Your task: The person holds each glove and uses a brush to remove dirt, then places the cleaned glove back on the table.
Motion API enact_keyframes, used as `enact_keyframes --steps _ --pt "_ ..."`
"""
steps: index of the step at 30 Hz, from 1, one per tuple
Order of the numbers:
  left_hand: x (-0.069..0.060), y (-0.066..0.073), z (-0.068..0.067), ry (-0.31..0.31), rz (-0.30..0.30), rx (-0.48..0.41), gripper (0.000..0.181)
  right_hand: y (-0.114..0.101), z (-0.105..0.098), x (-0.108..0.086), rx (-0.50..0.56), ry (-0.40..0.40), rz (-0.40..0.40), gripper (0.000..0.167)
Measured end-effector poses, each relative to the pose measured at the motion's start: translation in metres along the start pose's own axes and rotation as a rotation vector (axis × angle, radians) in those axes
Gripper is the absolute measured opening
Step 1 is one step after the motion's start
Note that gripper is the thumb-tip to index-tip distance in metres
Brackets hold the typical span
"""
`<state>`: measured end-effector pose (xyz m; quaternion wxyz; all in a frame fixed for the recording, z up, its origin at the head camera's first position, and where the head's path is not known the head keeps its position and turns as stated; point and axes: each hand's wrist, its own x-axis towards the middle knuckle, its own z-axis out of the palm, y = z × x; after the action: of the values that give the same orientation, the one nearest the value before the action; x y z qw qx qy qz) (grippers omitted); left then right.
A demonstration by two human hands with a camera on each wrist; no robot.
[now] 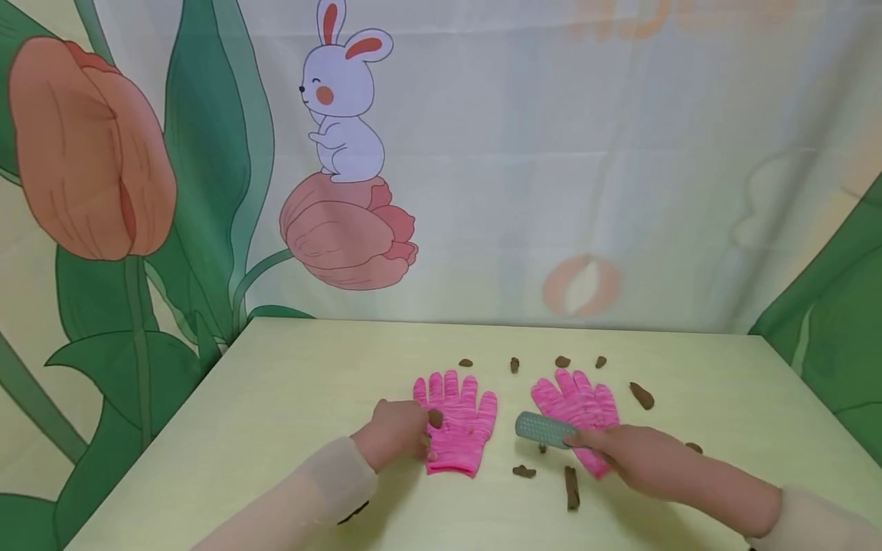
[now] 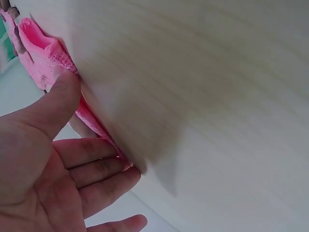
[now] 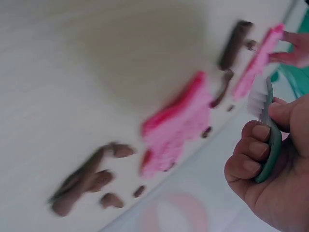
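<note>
A pink knitted glove (image 1: 460, 428) lies flat with its fingers pointing away. My left hand (image 1: 398, 435) rests at its left side; in the left wrist view the thumb (image 2: 66, 92) touches the cuff and the other fingers stretch along its edge. A brown piece (image 1: 436, 418) sits on this glove beside my left fingertips. My right hand (image 1: 644, 459) grips a green scrub brush (image 1: 546, 428), its white bristles (image 3: 258, 96) showing in the right wrist view. The brush is over the lower left of a second pink glove (image 1: 582, 405), which the brush and hand partly hide.
Several brown, bark-like pieces lie scattered around the gloves, among them a long strip (image 1: 572, 488) in front and a larger chunk (image 1: 641, 395) at the right. Behind the pale table (image 1: 310, 367) hangs a printed cloth (image 1: 496, 168) with a rabbit and tulips.
</note>
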<state>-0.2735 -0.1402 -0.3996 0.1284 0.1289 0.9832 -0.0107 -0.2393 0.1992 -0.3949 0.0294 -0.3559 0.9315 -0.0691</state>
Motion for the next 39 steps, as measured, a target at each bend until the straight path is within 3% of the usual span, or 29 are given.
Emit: enact_keyframes --steps 4,8,11,14,17,21,25,28,30,33,39 --pt "0.000 0.001 0.001 0.001 0.014 -0.023 0.034 -0.018 -0.004 0.029 0.089 0.054 -0.029 0.039" --pt "0.001 0.002 0.003 0.022 0.018 -0.065 0.036 -0.038 0.005 0.060 0.150 0.005 -0.007 0.037" --pt "0.002 0.002 0.004 0.040 0.013 -0.070 0.034 -0.041 0.020 0.070 0.135 -0.024 -0.013 0.037" --pt "0.002 0.002 0.004 0.049 -0.005 -0.055 0.027 -0.030 0.032 0.060 0.130 -0.043 -0.021 0.036" --pt "0.002 0.002 0.005 0.049 -0.022 -0.037 0.031 -0.013 0.036 0.037 0.135 -0.053 -0.039 0.037" --pt "0.003 0.000 0.005 0.053 -0.027 -0.058 0.033 0.004 0.024 0.012 0.121 -0.031 -0.039 0.039" --pt "0.005 -0.004 0.006 0.051 -0.020 -0.102 0.041 0.009 0.004 0.010 0.148 0.045 0.002 0.042" --pt "0.008 -0.005 0.005 0.043 -0.009 -0.109 0.046 0.002 -0.007 0.021 0.162 0.107 0.009 0.042" --pt "0.010 -0.004 0.005 0.036 -0.005 -0.114 0.052 -0.007 -0.011 0.034 0.175 0.108 0.011 0.041" --pt "0.011 -0.004 0.005 0.038 -0.005 -0.107 0.060 -0.024 -0.010 0.058 0.179 0.071 0.003 0.038" --pt "0.009 -0.005 0.009 0.060 -0.016 -0.080 0.075 -0.056 0.009 0.106 0.233 -0.015 0.077 0.041"
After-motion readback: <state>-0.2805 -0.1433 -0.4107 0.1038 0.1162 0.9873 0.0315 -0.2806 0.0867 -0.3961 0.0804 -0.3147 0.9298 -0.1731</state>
